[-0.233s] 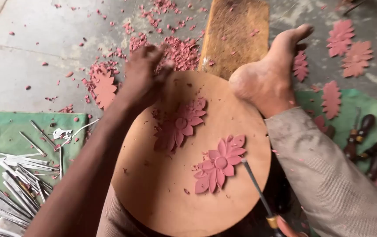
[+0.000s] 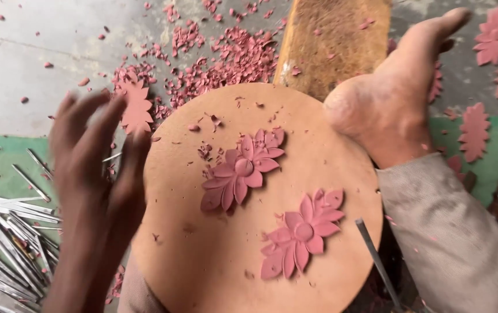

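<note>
Left hand (image 2: 95, 185) beside a round clay disc (image 2: 202, 243).
Fingers (image 2: 87, 124) spread, empty; the disc's carved flowers (image 2: 240, 169) lie to their right.

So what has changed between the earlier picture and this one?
The left hand has moved off the far edge of the round clay disc, toward the person and to the left. It is now blurred beside the disc, fingers spread, holding nothing. Crumbs lie where it was. The two red clay flowers, the foot and the wooden board stayed in place. The right hand is not in view.
</note>
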